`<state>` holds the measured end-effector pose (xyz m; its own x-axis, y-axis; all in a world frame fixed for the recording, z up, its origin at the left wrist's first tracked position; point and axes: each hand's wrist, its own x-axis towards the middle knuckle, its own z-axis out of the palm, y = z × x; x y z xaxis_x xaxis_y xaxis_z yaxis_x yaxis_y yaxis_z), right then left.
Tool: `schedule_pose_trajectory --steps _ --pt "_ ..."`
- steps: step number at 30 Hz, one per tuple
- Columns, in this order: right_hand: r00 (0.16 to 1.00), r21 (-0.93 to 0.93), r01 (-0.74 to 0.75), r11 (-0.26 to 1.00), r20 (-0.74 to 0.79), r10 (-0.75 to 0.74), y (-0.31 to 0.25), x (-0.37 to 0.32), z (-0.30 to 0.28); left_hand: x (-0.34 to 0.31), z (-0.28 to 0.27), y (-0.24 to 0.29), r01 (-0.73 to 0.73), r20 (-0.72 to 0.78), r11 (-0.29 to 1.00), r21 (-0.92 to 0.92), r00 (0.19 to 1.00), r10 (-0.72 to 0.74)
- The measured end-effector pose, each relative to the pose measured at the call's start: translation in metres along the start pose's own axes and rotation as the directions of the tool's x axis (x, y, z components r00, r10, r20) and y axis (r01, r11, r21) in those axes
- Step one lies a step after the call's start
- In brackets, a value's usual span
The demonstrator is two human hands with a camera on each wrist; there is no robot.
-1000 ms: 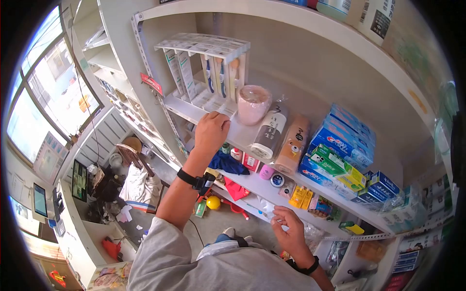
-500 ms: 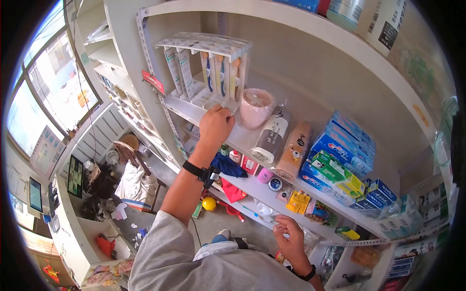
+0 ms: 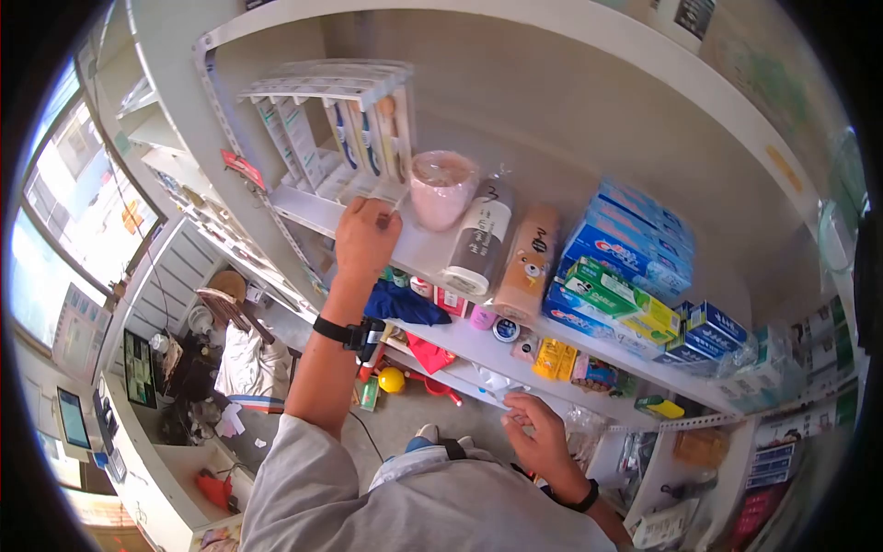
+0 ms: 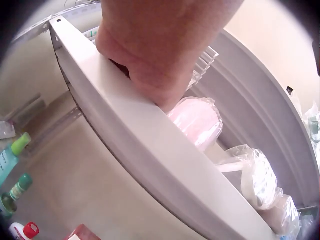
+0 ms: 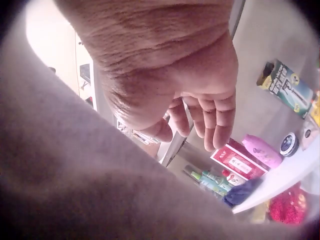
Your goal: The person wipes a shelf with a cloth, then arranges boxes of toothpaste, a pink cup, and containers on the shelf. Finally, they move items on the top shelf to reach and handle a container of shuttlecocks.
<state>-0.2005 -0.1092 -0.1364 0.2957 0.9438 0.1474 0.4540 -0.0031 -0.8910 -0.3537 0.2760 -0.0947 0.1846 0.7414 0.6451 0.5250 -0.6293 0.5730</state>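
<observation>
My left hand [image 3: 368,235] is at the front edge of the upper shelf [image 3: 308,210], just before a white toothbrush rack [image 3: 345,81]. Its fingers look bent, but I cannot tell whether they hold anything. In the left wrist view its heel lies against the shelf lip [image 4: 145,130] and its fingers are hidden behind. A pink wrapped roll [image 3: 441,191] stands close to the right of this hand. Lower down, my right hand [image 3: 538,432] hovers before the lower shelf with loosely bent fingers and nothing in them; a red box [image 5: 239,161] shows beyond its fingertips.
Right of the pink roll lie a grey-and-white wrapped cylinder [image 3: 480,237], a brown bear-print one [image 3: 529,267] and stacked toothpaste boxes [image 3: 625,244]. Below, the lower shelf carries a dark blue cloth [image 3: 405,304] and yellow packs [image 3: 555,359]. A draped chair [image 3: 253,363] stands left.
The head view has swung, so the shelf goods sit farther left in it. My left hand stays by the front of the rack, slightly lower against it than a second ago. The right hand hardly moves.
</observation>
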Motion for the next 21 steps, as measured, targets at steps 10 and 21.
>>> schedule_pose_trajectory --steps 10,21 --pt "0.988 -0.153 0.110 0.982 -0.087 -0.124 -0.018 0.006 -0.011 -0.082 -0.031 0.109 -0.374 0.001 0.894 -0.247 0.922 0.386" --pt "0.933 -0.273 0.298 0.915 -0.119 -0.340 -0.056 0.094 -0.018 -0.084 -0.016 0.100 -0.446 0.070 0.867 -0.221 0.880 0.471"
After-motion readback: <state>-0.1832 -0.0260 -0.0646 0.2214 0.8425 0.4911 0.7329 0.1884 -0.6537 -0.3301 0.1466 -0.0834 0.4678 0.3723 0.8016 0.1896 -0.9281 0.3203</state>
